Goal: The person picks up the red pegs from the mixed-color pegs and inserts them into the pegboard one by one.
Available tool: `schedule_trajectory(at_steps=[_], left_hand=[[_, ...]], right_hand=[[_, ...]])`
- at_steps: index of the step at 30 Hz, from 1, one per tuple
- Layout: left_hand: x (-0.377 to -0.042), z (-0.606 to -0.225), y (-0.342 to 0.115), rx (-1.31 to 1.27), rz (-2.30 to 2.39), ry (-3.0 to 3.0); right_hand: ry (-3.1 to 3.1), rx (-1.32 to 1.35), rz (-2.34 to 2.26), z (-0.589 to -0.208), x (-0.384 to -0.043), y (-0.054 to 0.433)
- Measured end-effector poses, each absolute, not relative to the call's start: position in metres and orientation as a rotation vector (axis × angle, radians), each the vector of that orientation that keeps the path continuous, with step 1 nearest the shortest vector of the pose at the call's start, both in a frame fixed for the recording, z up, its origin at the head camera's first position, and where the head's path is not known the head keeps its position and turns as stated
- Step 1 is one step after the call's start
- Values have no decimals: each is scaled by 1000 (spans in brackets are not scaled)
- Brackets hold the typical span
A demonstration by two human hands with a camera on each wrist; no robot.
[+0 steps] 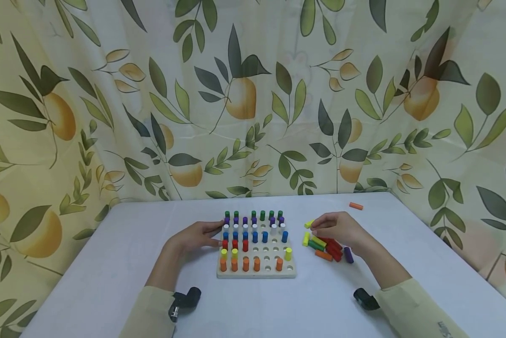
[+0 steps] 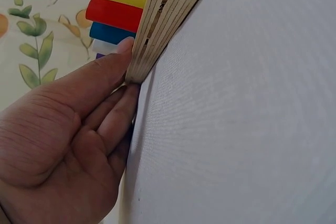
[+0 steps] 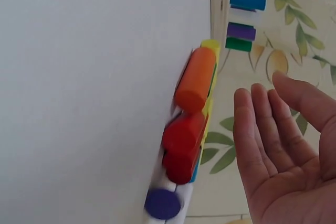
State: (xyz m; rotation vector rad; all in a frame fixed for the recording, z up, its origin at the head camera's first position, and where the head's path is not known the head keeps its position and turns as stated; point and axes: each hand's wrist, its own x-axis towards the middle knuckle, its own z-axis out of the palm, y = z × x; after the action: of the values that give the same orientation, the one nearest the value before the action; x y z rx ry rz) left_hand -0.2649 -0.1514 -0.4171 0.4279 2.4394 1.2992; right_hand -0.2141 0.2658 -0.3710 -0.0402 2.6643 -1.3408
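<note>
A wooden pegboard (image 1: 257, 274) lies on the table, set with rows of coloured pegs: orange in front, then yellow, red, blue, white, purple and green at the back. My left hand (image 1: 200, 234) holds its left edge. In the left wrist view the thumb (image 2: 124, 46) lies at the board's upper edge, fingers low against its side. My right hand (image 1: 339, 227) hovers over a loose pile of pegs right of the board, fingertips near a yellow peg (image 1: 309, 224). In the right wrist view, its fingers (image 3: 257, 129) are loosely extended, thumb apart, with nothing between them.
The pile holds red pegs (image 1: 334, 249), a green peg (image 1: 316, 245), an orange peg (image 1: 323, 256) and more yellow ones. A purple peg (image 1: 348, 255) lies at its right. Another orange peg (image 1: 356, 205) lies apart near the table's back edge. A patterned curtain (image 1: 253, 117) hangs behind.
</note>
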Motion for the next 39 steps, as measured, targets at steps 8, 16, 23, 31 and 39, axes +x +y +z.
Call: schedule_trajectory(at_steps=[8,16,23,31,39], left_hand=[[-265,-418,-153,420,1311,2430],[-266,-416,-152,416,1357,2398],[-266,-416,-153,420,1308,2415],[-265,-417,-153,429,1290,2421],[-266,-419,-153,429,1284,2434]], right_hand=[[2706,105,-1264,-373,-212,288],[2678,155,-1273,-377,-211,300],[2661,176,-1295,-381,-212,304],[2665,174,-1295,-384,-210,303],[2670,185,-1285,-384,-211,305]])
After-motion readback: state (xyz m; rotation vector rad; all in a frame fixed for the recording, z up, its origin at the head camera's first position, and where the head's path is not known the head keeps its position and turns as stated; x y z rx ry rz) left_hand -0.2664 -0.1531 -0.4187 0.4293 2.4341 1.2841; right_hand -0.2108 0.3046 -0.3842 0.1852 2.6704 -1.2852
